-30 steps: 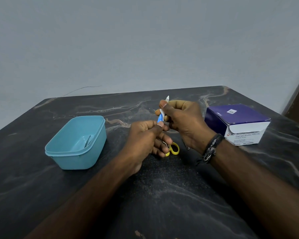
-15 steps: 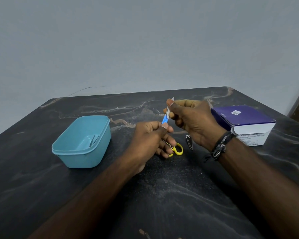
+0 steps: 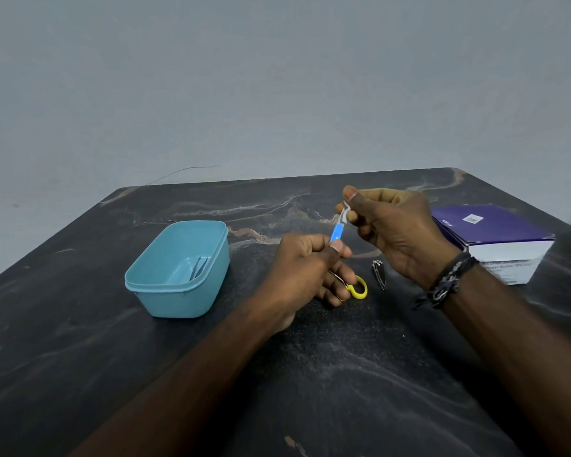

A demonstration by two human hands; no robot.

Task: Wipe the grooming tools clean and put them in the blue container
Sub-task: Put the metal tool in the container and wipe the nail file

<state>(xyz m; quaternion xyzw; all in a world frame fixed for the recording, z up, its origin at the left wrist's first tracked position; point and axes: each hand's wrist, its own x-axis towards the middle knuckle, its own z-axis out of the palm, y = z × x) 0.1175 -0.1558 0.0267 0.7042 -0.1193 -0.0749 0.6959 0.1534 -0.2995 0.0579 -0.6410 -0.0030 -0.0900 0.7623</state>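
Head view. Dark marbled table against a plain grey wall.

Left hand: fingers pinched on the blue-handled tool, held above the tabletop.
Right hand: thumb and forefinger closed on a white wipe around the tool's tip, which is hidden.
Blue container: left of the hands, a metal tool inside, indistinct.
Yellow-handled scissors: partly hidden under the left fingers.
Nail clipper: beside the scissors.
Purple box: near the right edge.
Open tabletop in front.

My left hand covers most of the yellow-handled scissors; the purple box's label print is too blurred to read.
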